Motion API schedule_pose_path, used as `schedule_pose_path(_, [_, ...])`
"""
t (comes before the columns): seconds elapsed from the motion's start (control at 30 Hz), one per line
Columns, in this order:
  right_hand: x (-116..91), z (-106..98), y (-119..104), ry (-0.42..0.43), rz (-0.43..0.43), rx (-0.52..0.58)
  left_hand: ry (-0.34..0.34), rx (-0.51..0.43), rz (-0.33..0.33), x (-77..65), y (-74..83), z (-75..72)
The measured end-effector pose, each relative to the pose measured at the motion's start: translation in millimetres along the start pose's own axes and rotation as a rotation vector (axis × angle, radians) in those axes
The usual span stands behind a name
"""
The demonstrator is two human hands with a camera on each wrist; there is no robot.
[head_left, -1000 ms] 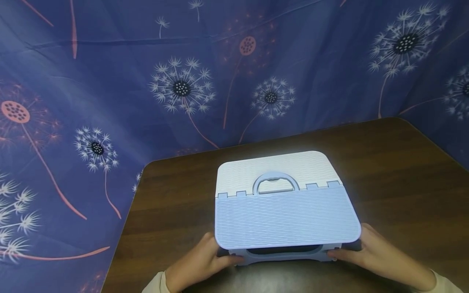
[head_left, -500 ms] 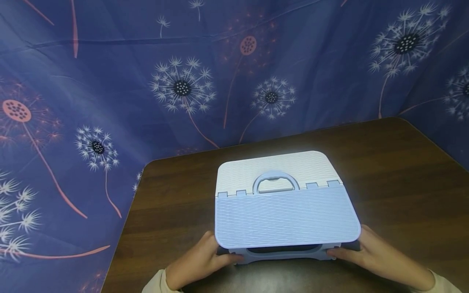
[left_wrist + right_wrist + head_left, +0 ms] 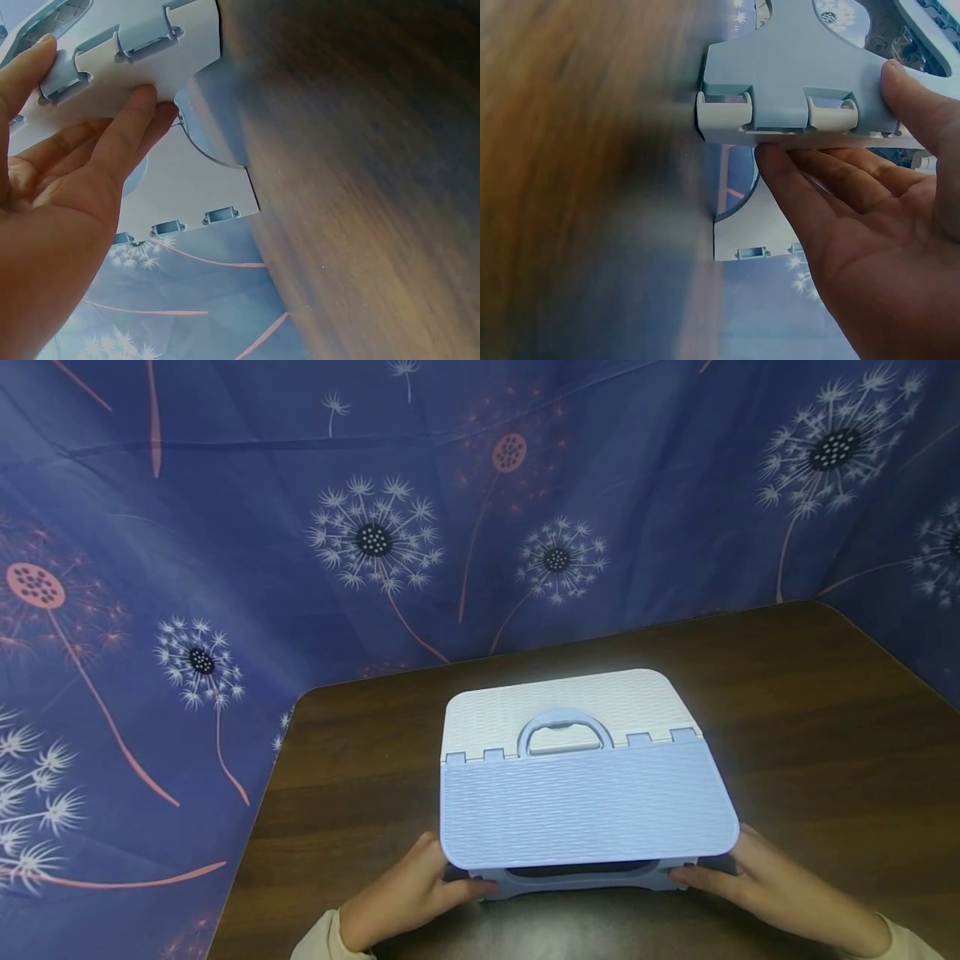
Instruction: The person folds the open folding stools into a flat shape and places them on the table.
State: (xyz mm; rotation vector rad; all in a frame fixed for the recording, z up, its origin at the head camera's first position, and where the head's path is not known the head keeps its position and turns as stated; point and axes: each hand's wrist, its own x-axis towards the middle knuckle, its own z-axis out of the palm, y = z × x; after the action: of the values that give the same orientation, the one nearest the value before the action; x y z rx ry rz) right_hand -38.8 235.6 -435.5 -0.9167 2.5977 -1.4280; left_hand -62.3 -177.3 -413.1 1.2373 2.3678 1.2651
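Observation:
A folding step stool (image 3: 585,810) with a ribbed white and light-blue top stands upright on the brown wooden table. An arched blue handle (image 3: 566,718) lies flat in the middle of its top. My left hand (image 3: 412,893) grips the near left leg corner, thumb on the front panel and fingers against the white side panel (image 3: 187,184). At the near right corner my right hand (image 3: 780,893) holds the stool the same way; the right wrist view has its thumb on the blue front panel (image 3: 787,67) and its fingers along the side, beside hinge knuckles.
The wooden table (image 3: 352,777) spreads out around the stool. Behind it hangs a dark blue cloth (image 3: 247,510) with a dandelion print, reaching along the left side as well.

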Motion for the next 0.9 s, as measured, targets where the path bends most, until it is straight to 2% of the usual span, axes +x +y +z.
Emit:
schedule_pose_path(0.23, [0.5, 1.0, 2.0, 0.013, -0.053, -0.017, -0.002, -0.01, -0.017, -0.1, -0.1, -0.7])
schedule_pose_path(0.37, [0.5, 1.1, 2.1, 0.012, -0.04, -0.02, -0.008, -0.017, -0.019, 0.9, -0.6, -1.2])
schedule_pose_path(0.63, [-0.2, 1.6, 3.7, 0.012, -0.04, -0.013, 0.008, -0.044, -0.086, 0.4, -2.0, -0.2])
schedule_pose_path(0.9, [0.4, 1.8, 4.2, 0.006, -0.022, -0.018, 0.001, -0.058, -0.046, 0.4, -3.9, -0.5])
